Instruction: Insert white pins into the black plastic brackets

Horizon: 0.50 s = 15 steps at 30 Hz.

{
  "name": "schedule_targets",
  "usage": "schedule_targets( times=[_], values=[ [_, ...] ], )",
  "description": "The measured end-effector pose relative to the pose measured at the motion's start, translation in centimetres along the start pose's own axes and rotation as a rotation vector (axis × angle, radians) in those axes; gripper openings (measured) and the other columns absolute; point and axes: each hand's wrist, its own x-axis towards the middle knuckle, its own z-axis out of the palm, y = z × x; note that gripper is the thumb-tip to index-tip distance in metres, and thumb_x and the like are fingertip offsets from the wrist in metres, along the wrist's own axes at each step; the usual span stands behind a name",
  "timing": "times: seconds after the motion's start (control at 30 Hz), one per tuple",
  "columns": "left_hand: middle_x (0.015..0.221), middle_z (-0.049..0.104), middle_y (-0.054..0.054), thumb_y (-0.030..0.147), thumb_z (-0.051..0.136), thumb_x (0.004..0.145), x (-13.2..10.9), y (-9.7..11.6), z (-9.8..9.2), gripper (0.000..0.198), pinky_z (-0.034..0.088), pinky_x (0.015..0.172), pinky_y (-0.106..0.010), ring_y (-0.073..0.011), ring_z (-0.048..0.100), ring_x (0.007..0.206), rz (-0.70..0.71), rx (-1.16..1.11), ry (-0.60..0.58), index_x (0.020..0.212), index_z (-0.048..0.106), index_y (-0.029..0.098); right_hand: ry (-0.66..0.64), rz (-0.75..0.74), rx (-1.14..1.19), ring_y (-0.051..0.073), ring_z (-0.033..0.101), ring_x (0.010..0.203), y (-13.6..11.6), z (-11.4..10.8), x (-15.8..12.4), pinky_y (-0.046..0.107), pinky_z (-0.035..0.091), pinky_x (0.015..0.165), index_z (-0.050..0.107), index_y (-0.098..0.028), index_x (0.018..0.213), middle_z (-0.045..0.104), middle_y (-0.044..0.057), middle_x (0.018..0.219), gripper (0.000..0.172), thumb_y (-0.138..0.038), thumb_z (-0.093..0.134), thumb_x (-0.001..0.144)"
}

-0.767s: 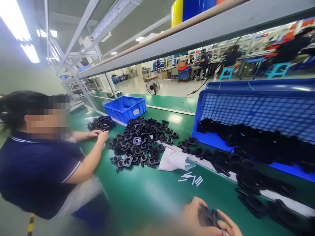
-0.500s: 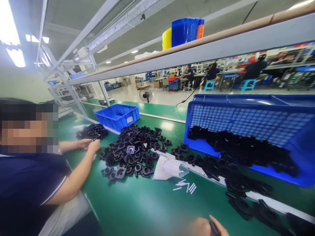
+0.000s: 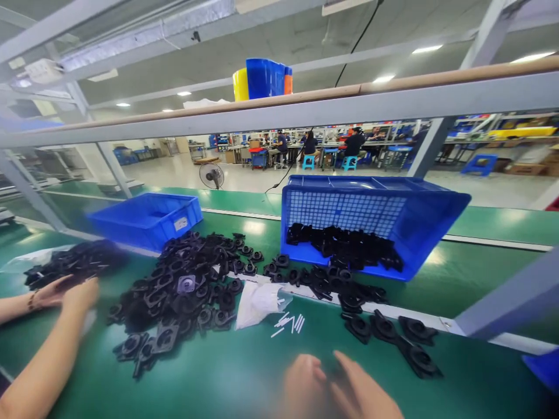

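Low in the view, my left hand (image 3: pixel 303 381) is curled closed and smeared by motion. Facing it is my right hand (image 3: pixel 367 391), its fingers bent around a dark shape between the two hands, apparently one of the black plastic parts. Its details are blurred. Just beyond my hands, short white pins (image 3: pixel 289 323) lie loose on the green table (image 3: pixel 209 384), beside an open plastic bag (image 3: pixel 258 304) of more pins. To the left spreads a heap of black plastic parts (image 3: pixel 192 302), one with a paler square plate (image 3: pixel 186 284).
A tilted blue crate (image 3: pixel 430 233) spills black parts toward the table. More black parts (image 3: pixel 384 327) lie to the right near a grey post (image 3: pixel 506 291). A blue bin (image 3: pixel 174 227) stands behind the heap. At left, a co-worker's hands (image 3: pixel 70 294) work by another pile.
My view has swung right, so the table and crate appear farther left. Both my hands now show more fully, close together. The co-worker's head has left the view.
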Motion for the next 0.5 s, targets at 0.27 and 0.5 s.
schedule_targets(
  times=[0.27, 0.5],
  values=[
    [0.072, 0.061, -0.005, 0.071, 0.055, 0.063, -0.2, 0.3, 0.2, 0.051, 0.040, 0.050, -0.029, -0.0163, 0.055, 0.054, 0.000, -0.034, 0.055, 0.074, 0.062, 0.022, 0.041, 0.018, 0.059, 0.020, 0.060, 0.102, -1.2, -3.9, 1.5, 0.029, 0.052, 0.084, 0.042, -0.023, 0.130, 0.057, 0.007, 0.121, 0.041, -0.035, 0.038, 0.091],
    [0.073, 0.061, -0.008, 0.076, 0.061, 0.050, 0.8, -1.0, -0.2, 0.069, 0.041, 0.050, -0.025, -0.0152, 0.054, 0.058, -0.096, -0.012, 0.092, 0.080, 0.061, 0.014, -0.158, -0.070, -0.052, 0.022, 0.064, 0.087, 0.1, -0.7, -0.9, 0.031, 0.052, 0.074, 0.050, -0.027, 0.122, 0.061, 0.007, 0.109, 0.037, -0.028, 0.041, 0.086]
  ],
)
